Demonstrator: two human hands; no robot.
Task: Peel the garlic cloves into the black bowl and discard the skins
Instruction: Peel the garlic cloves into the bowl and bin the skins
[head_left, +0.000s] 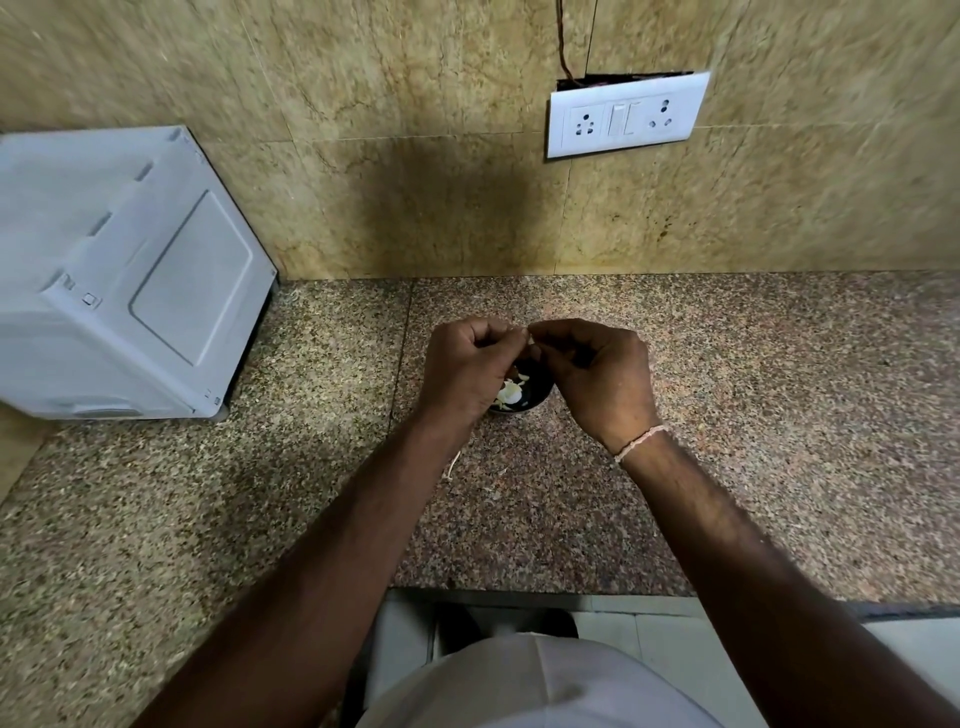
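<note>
Garlic clove (530, 340): pinched between left hand (470, 364) and right hand (597, 374), fingers curled.
Position: over black bowl (537, 396), likely so peelings drop in.

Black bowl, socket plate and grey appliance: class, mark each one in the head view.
black bowl (535, 397): head view, dark inner wall right of the garlic.
socket plate (626, 117): head view, middle switches.
grey appliance (130, 270): head view, sloping panel.

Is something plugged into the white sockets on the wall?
No, both sockets on the white switch plate show bare holes, with no plug in either.
</note>
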